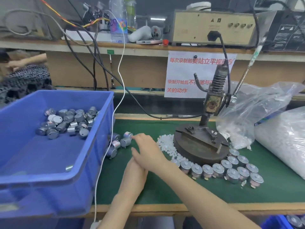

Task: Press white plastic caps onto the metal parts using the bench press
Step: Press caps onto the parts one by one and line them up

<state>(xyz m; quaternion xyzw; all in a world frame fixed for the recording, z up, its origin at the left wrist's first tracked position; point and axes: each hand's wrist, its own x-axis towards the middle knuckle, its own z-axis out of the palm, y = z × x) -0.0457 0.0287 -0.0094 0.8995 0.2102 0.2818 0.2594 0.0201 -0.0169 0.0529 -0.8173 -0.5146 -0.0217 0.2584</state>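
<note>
The bench press [200, 146] stands on the green mat [165, 192], with nothing under its ram. White plastic caps [165, 144] lie heaped along the left of its round base. Several metal parts [231, 169] stand in rows in front of the base. A few loose metal parts [118, 142] lie beside the blue bin. My right hand [146, 151] reaches left across the mat, its fingertips at one loose metal part [127, 135]. My left hand [137, 169] lies under my right wrist, with its fingers hidden.
A blue bin [54, 177] on the left holds many metal parts. Clear bags of white caps [247, 116] lie at the right behind the press. The press lever [244, 76] points up and right. A white cable [115, 113] hangs down along the bin's side.
</note>
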